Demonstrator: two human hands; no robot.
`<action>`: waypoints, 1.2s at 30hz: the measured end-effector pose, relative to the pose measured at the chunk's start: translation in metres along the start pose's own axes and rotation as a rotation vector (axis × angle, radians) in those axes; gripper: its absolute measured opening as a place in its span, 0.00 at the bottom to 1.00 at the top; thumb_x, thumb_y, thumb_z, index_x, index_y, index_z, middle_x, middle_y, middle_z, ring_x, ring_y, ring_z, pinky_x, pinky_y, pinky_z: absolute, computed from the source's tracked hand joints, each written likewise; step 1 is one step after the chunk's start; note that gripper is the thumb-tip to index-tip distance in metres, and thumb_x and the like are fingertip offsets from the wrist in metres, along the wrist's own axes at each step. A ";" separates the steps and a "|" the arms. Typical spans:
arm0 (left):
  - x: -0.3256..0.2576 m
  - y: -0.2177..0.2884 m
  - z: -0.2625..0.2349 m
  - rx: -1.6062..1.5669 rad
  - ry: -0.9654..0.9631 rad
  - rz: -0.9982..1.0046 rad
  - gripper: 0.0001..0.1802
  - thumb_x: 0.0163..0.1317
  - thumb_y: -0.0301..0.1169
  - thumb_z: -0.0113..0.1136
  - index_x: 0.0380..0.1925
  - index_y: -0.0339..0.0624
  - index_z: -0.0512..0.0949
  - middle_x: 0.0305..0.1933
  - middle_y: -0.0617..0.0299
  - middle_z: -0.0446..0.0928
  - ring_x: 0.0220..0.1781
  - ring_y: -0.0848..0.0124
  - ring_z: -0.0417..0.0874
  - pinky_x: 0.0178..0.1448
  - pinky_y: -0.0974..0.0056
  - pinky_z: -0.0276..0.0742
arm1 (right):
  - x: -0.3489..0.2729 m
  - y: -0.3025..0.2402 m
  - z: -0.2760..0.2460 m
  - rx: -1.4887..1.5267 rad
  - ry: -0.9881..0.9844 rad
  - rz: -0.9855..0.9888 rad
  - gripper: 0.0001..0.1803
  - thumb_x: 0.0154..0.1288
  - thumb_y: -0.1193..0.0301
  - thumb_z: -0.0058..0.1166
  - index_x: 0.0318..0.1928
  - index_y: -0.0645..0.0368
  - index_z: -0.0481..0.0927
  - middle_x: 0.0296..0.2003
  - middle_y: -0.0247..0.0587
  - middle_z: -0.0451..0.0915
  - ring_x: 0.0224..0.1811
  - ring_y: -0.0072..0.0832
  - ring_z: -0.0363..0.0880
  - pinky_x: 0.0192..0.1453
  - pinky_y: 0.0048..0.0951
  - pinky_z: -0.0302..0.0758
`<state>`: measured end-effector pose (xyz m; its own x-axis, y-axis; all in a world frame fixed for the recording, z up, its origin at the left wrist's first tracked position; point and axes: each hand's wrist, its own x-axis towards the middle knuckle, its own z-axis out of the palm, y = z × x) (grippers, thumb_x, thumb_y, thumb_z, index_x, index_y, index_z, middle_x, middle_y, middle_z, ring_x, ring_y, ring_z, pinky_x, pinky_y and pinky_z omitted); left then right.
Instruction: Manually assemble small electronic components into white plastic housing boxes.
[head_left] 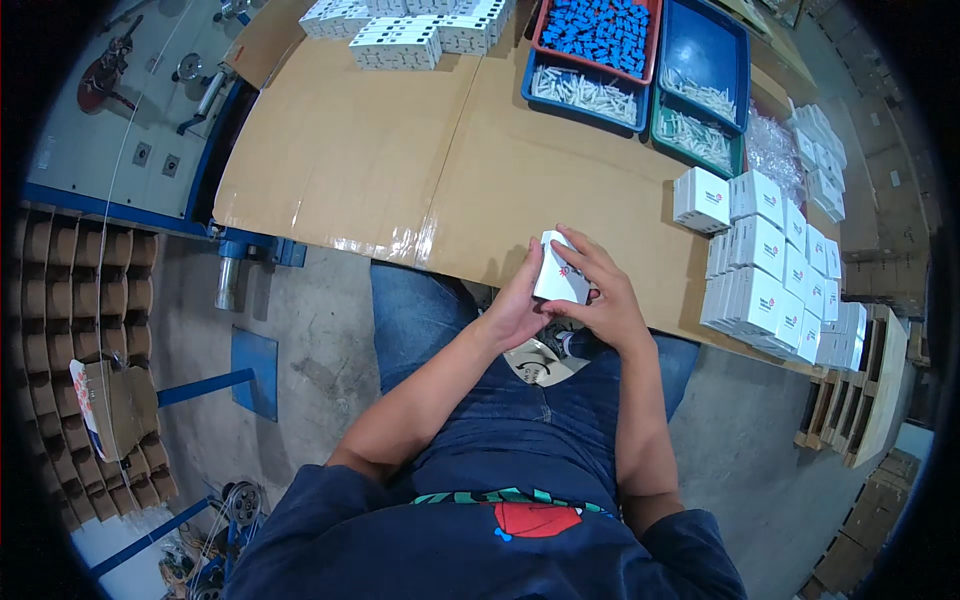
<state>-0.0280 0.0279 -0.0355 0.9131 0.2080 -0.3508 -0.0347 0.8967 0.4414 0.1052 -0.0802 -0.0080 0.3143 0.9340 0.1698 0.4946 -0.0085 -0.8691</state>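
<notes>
A small white box (560, 277) with red and dark print is held between both my hands at the table's near edge. My left hand (515, 305) grips it along its left side, with the thumb up against it. From the right, my right hand (608, 298) wraps round it, fingers over the top and far end, thumb near its lower edge. What the box contains is hidden. Cardboard covers the table (530, 195) beyond my hands.
Stacked white boxes (765, 245) stand on the right, beside clear plastic bags (770, 145). Trays at the back hold blue pieces (597, 35) and white sticks (585, 93). More patterned white boxes (396, 47) sit at the far left. A wooden pallet (862, 385) is on the right.
</notes>
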 end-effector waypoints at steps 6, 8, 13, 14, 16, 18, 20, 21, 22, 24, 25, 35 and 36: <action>0.001 -0.003 -0.021 0.076 -0.021 -0.014 0.27 0.77 0.42 0.56 0.70 0.45 0.67 0.62 0.56 0.77 0.63 0.64 0.81 0.63 0.59 0.78 | 0.004 0.004 0.001 -0.117 0.000 -0.078 0.46 0.46 0.65 0.80 0.70 0.50 0.77 0.74 0.44 0.71 0.78 0.46 0.65 0.81 0.45 0.61; 0.003 -0.002 -0.025 0.119 0.022 -0.026 0.27 0.73 0.36 0.60 0.69 0.44 0.68 0.60 0.58 0.78 0.61 0.67 0.81 0.62 0.61 0.78 | 0.003 0.001 0.001 -0.138 0.037 -0.073 0.48 0.46 0.64 0.80 0.71 0.52 0.76 0.74 0.45 0.71 0.79 0.46 0.63 0.83 0.45 0.59; 0.001 0.005 -0.016 0.234 0.142 0.077 0.23 0.75 0.35 0.60 0.65 0.38 0.70 0.59 0.58 0.79 0.60 0.69 0.81 0.62 0.61 0.78 | -0.009 0.003 0.005 -0.102 0.337 0.048 0.42 0.56 0.61 0.77 0.69 0.60 0.75 0.66 0.51 0.78 0.70 0.42 0.76 0.75 0.41 0.70; 0.002 0.007 -0.014 0.241 0.106 0.136 0.22 0.75 0.34 0.60 0.64 0.36 0.71 0.58 0.58 0.80 0.59 0.69 0.81 0.63 0.61 0.78 | -0.014 0.012 0.003 0.141 0.210 0.300 0.34 0.61 0.61 0.74 0.64 0.63 0.78 0.57 0.47 0.82 0.60 0.36 0.81 0.66 0.37 0.76; 0.000 0.007 -0.013 0.292 0.093 0.143 0.21 0.75 0.34 0.60 0.63 0.35 0.72 0.58 0.58 0.80 0.59 0.70 0.82 0.64 0.61 0.78 | -0.021 0.027 0.003 0.386 0.083 0.546 0.28 0.66 0.60 0.71 0.59 0.65 0.80 0.48 0.44 0.86 0.49 0.30 0.86 0.57 0.32 0.81; 0.004 0.008 -0.017 0.345 0.080 0.148 0.21 0.76 0.33 0.61 0.62 0.34 0.73 0.57 0.58 0.81 0.59 0.70 0.82 0.65 0.61 0.78 | -0.024 0.036 0.004 0.489 -0.087 0.619 0.18 0.75 0.59 0.63 0.49 0.65 0.82 0.35 0.36 0.85 0.34 0.21 0.84 0.41 0.24 0.81; 0.007 0.008 -0.025 0.443 0.046 0.157 0.22 0.75 0.32 0.62 0.64 0.36 0.71 0.58 0.57 0.80 0.61 0.69 0.81 0.67 0.60 0.77 | -0.022 0.033 -0.002 0.454 -0.112 0.626 0.17 0.76 0.60 0.62 0.47 0.64 0.83 0.33 0.34 0.85 0.32 0.19 0.83 0.40 0.24 0.80; 0.007 0.007 -0.028 0.446 0.048 0.154 0.22 0.75 0.32 0.62 0.64 0.36 0.71 0.58 0.57 0.80 0.61 0.69 0.81 0.67 0.60 0.77 | -0.021 0.031 -0.004 0.415 -0.139 0.631 0.16 0.76 0.60 0.62 0.45 0.63 0.84 0.30 0.33 0.84 0.31 0.18 0.81 0.39 0.23 0.78; 0.006 0.008 -0.026 0.484 0.052 0.171 0.22 0.74 0.32 0.64 0.63 0.35 0.72 0.58 0.58 0.81 0.60 0.70 0.81 0.67 0.61 0.77 | -0.021 0.029 -0.006 0.417 -0.135 0.632 0.16 0.76 0.60 0.62 0.45 0.63 0.84 0.30 0.33 0.84 0.31 0.18 0.81 0.39 0.23 0.78; 0.005 0.010 -0.025 0.526 0.054 0.186 0.23 0.72 0.32 0.66 0.63 0.35 0.74 0.57 0.58 0.82 0.59 0.71 0.82 0.68 0.63 0.76 | -0.021 0.026 -0.010 0.495 -0.160 0.603 0.14 0.76 0.62 0.62 0.43 0.62 0.84 0.29 0.32 0.84 0.30 0.17 0.79 0.37 0.23 0.77; 0.004 0.012 -0.024 0.524 0.025 0.187 0.23 0.71 0.30 0.67 0.63 0.35 0.74 0.57 0.58 0.82 0.60 0.72 0.82 0.68 0.63 0.76 | -0.022 0.030 -0.010 0.496 -0.156 0.600 0.14 0.76 0.62 0.62 0.43 0.62 0.84 0.29 0.32 0.84 0.30 0.17 0.79 0.37 0.23 0.77; -0.004 0.023 -0.018 0.566 0.000 0.161 0.24 0.69 0.28 0.69 0.63 0.36 0.76 0.57 0.60 0.83 0.59 0.73 0.83 0.67 0.63 0.78 | -0.017 0.017 -0.017 0.331 -0.157 0.549 0.18 0.69 0.67 0.69 0.55 0.62 0.85 0.37 0.35 0.87 0.37 0.17 0.82 0.43 0.24 0.78; -0.005 0.023 -0.016 0.568 0.002 0.159 0.24 0.69 0.28 0.69 0.63 0.36 0.76 0.57 0.60 0.83 0.59 0.73 0.83 0.67 0.63 0.78 | -0.016 0.011 -0.019 0.350 -0.079 0.494 0.21 0.68 0.69 0.69 0.60 0.61 0.82 0.43 0.37 0.87 0.42 0.19 0.83 0.48 0.26 0.80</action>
<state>-0.0404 0.0543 -0.0368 0.9137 0.3238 -0.2457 0.0528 0.5046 0.8617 0.1210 -0.1019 -0.0110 0.3707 0.8735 -0.3156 0.0055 -0.3419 -0.9397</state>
